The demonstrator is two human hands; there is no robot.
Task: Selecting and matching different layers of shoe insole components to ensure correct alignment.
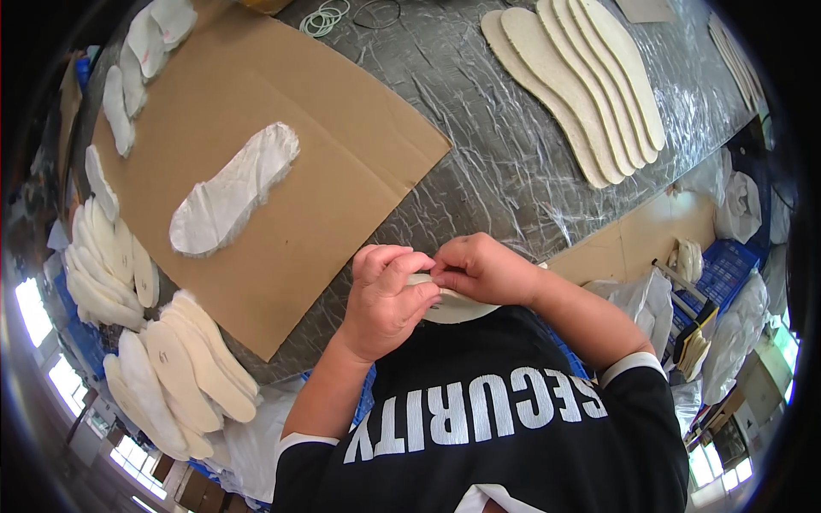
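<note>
Close to my body, at the table's near edge, both hands pinch a cream insole (462,310). My left hand (389,299) grips one end with its thumb and fingers. My right hand (479,269) is closed on the insole right beside it, the fingertips of the two hands almost meeting. Much of the insole is hidden behind the fingers. Ahead and to the left, a white, thin-looking insole-shaped piece (235,190) with ragged edges lies on a brown cardboard sheet (342,128).
Several thick cream insoles (590,94) overlap in a fan at the far right of the plastic-covered table (445,184). Piles of pale insoles (184,368) crowd the left edge. Rubber bands (325,17) lie at the back. Blue crates (731,269) and plastic bags stand at the right.
</note>
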